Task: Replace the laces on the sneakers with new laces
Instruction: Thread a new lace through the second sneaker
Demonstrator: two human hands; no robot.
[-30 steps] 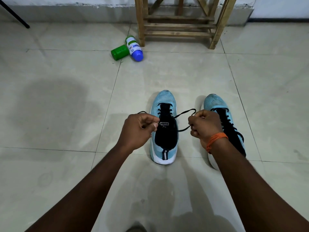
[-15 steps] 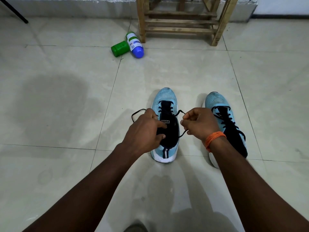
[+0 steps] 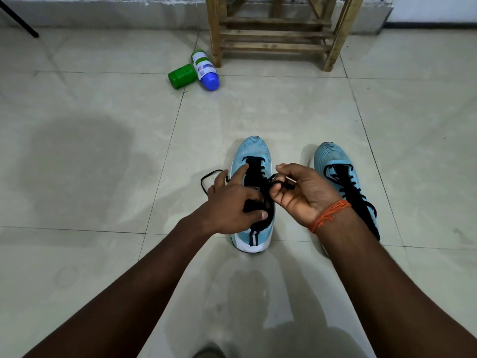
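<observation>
Two light-blue sneakers with black laces stand side by side on the tiled floor, toes pointing away from me. Over the left sneaker (image 3: 252, 150) my left hand (image 3: 232, 202) hovers with its forefinger straight on the lacing and its thumb across the shoe's opening. A loop of the black lace (image 3: 206, 178) sticks out to the left from under its fingers. My right hand (image 3: 299, 192), with an orange thread round the wrist, pinches the other lace end between thumb and fingers beside the tongue. The right sneaker (image 3: 333, 158) is fully laced and partly hidden by my right forearm.
A green bottle (image 3: 182, 76) and a white bottle with a blue cap (image 3: 205, 71) lie on the floor further off to the left. A wooden stool (image 3: 276, 37) stands by the wall behind them. A black rod (image 3: 19, 19) slants in the top left corner.
Both hands have come together over the left sneaker from either side of it. My left hand has uncurled, its forefinger now straight on the lacing. My right hand still pinches its lace end.
</observation>
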